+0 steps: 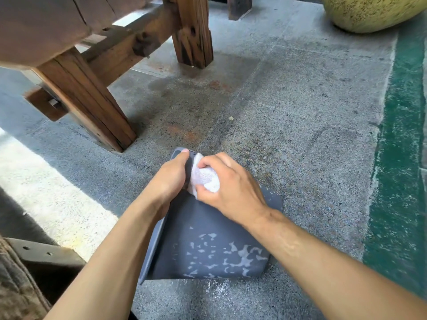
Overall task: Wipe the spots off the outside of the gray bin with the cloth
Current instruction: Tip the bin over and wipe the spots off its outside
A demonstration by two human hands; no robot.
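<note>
The gray bin (196, 227) lies on its side on the stone floor, its rim toward the left. Pale spots (231, 255) cover the near part of its upturned outer wall. My left hand (171, 179) grips the far rim of the bin, fingers curled over the edge. My right hand (228, 188) presses a bunched white cloth (205, 179) against the far part of the outer wall, just beside my left hand. The wall around the cloth looks free of spots.
A heavy wooden bench with thick legs (92, 102) stands to the far left. A large speckled yellow-green pot (369, 12) sits at the top right. A green painted strip (399, 158) runs along the right. White powder (219, 289) lies on the floor by the bin's near edge.
</note>
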